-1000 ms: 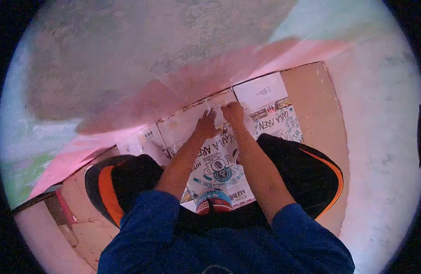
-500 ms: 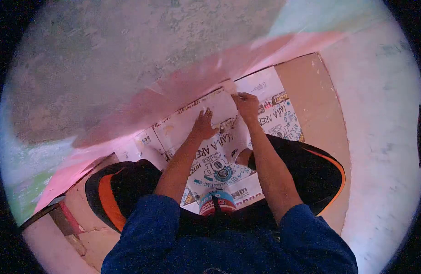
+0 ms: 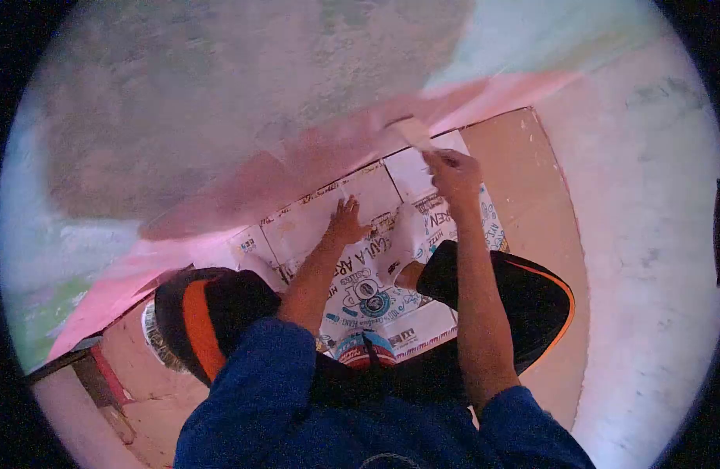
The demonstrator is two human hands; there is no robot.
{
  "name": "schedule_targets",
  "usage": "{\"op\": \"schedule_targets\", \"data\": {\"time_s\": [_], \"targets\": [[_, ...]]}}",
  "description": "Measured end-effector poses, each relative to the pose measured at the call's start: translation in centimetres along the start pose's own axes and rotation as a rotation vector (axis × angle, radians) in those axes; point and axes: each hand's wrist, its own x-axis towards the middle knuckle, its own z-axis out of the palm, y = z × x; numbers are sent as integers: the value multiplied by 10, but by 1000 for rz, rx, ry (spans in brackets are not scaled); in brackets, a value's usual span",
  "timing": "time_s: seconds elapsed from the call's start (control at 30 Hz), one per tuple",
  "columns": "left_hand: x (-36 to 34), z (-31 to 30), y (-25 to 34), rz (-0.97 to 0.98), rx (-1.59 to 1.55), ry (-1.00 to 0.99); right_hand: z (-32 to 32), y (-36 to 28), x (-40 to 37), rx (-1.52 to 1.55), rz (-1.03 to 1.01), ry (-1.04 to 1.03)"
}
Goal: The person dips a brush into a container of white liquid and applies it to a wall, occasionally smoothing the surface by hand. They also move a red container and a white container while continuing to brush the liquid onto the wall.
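My right hand (image 3: 455,176) is closed around the handle of a flat, pale paintbrush (image 3: 413,133), slightly blurred. Its dark-edged tip lies against or very near the pink band (image 3: 329,144) along the foot of the wall. My left hand (image 3: 347,224) rests with fingers spread on the printed cardboard (image 3: 376,195) and holds nothing. This white cardboard, with black lettering and coffee drawings, covers the floor up to the wall. Between my legs stands a can (image 3: 365,349) with a blue and red label, partly hidden.
Above the pink band the wall has a rough grey patch (image 3: 219,86), with pale blue and green areas at its sides. Plain brown cardboard (image 3: 524,172) lies to the right, beside pale floor (image 3: 649,219). A round white-rimmed object (image 3: 151,328) shows partly beside my left knee.
My right hand has moved right and slightly down, and the paintbrush has swung away from the cardboard's edge toward the wall on the right. My left hand stays on the cardboard.
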Motion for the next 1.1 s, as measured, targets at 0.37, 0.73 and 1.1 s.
{"op": "schedule_targets", "data": {"time_s": [0.37,0.73,1.1], "targets": [[9,10,-10,5,-112,35,83,125,-18,-311,-62,-90],[5,-13,0,-15,-134,-60,51,1,-1,-249,-60,-259],[-20,-45,38,251,28,-82,-104,-192,-145,407,-340,36]]}}
